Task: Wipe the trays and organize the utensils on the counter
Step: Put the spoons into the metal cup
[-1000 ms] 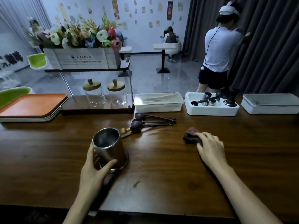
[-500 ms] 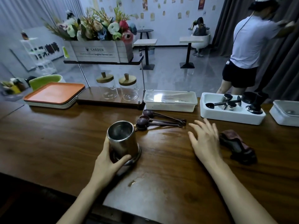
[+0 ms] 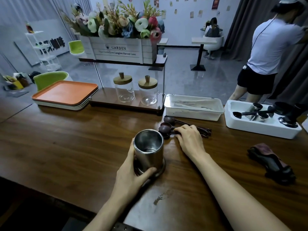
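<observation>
Steel cup (image 3: 148, 151) is gripped by the left hand (image 3: 131, 178); spoons (image 3: 168, 126) are touched by the right hand (image 3: 190, 139).

The cup is kept upright near the middle of the counter (image 3: 66, 147), with fingers wrapped round it. The right hand is laid on the dark spoons behind the cup; whether they are pinched cannot be told. A dark cloth (image 3: 271, 162) is left by the right edge. Orange trays (image 3: 65, 94) are stacked at the back left. Two white bins (image 3: 193, 108) are set along the back edge.
</observation>
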The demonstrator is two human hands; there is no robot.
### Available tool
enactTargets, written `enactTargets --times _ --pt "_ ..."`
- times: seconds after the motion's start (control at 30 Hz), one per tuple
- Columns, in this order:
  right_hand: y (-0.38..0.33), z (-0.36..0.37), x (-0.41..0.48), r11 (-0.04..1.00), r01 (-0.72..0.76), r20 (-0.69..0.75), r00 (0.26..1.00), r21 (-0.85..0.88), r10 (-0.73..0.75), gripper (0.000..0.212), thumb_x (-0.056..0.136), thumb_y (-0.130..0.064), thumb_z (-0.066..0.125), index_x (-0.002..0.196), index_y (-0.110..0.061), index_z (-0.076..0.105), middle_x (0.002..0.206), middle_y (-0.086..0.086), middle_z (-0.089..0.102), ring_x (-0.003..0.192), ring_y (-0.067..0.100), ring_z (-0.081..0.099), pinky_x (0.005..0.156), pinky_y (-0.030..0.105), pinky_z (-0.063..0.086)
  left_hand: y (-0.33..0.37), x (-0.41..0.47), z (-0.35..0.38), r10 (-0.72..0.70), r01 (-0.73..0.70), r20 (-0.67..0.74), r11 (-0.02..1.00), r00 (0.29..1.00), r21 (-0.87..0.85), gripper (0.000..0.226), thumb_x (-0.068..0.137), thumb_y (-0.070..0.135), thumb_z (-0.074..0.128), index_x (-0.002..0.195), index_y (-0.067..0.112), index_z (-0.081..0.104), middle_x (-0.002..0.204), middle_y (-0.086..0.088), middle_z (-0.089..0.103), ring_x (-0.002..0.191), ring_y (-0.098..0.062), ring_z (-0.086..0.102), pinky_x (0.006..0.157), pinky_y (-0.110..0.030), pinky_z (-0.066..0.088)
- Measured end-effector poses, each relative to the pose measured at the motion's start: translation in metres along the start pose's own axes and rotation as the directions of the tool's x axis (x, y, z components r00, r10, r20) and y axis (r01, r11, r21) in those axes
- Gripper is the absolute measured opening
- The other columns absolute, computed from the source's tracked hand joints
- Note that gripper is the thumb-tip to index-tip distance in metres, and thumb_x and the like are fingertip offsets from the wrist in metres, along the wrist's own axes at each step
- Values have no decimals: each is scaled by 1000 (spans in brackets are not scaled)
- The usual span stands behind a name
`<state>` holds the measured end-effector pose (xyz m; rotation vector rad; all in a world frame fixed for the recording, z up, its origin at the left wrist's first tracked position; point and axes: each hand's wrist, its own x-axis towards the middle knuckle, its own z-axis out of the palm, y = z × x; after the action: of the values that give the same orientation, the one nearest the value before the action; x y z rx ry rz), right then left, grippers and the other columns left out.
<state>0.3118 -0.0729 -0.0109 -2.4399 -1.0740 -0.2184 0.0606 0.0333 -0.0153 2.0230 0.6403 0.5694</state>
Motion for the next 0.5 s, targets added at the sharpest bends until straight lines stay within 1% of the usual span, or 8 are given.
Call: enactTargets --times 0.13,0.23,0.3,0.37,0.4,0.47,0.5 --pt "0 -4 3 998 19 -52 999 61 -16 22 96 -15 58 110 -22 75 102 -3 70 94 23 53 83 40 49 0 4 -1 -3 4 27 999 1000 -39 113 65 59 83 156 53 17 134 31 60 126 7 54 104 -34 50" --pt "-4 -13 2 992 26 -86 996 124 -16 23 96 -15 59 110 -24 75 100 -7 72 93 21 56 84 39 49 1 4 -1 5 -3 28 999 1000 -52 116 64 61 82 157 53 14 138 31 57 129 7 52 106 -35 49" --pt "-7 -19 1 985 28 -104 995 168 -11 23 96 -16 60 112 -25 74 102 -7 72 93 20 59 84 36 49 1 3 -1 13 -11 18 998 1000 -60 119 63 65 80 156 57 7 144 29 53 133 4 50 108 -35 47" --pt "-10 -28 1 971 19 -111 994 237 8 22 96 -17 62 113 -24 74 104 -9 72 97 14 62 85 31 50 -1 3 0 23 -23 -9 996 1000 -87 120 62 68 80 154 61 2 148 27 48 136 -1 49 112 -35 44" --pt "-12 -33 0 954 2 -105 994 298 31 22 96 -18 63 113 -24 74 104 -12 72 97 8 63 85 26 50 -2 3 -1 24 -26 -24 994 999 -105 121 62 68 80 153 63 2 148 28 47 136 -1 49 113 -36 43" --pt "-15 -47 -2 899 -49 -72 993 435 89 21 95 -18 64 112 -26 74 98 -22 69 91 -7 62 79 12 46 -1 3 -1 43 -48 -45 991 998 -127 122 61 69 82 153 62 3 150 25 47 137 -2 49 115 -41 42" --pt "-16 -54 -2 865 -68 -53 993 496 109 20 95 -18 65 109 -28 75 94 -24 69 89 -10 62 77 10 45 2 4 -1 52 -58 -48 989 998 -138 122 61 69 82 153 62 4 151 22 48 137 -2 49 115 -44 42"
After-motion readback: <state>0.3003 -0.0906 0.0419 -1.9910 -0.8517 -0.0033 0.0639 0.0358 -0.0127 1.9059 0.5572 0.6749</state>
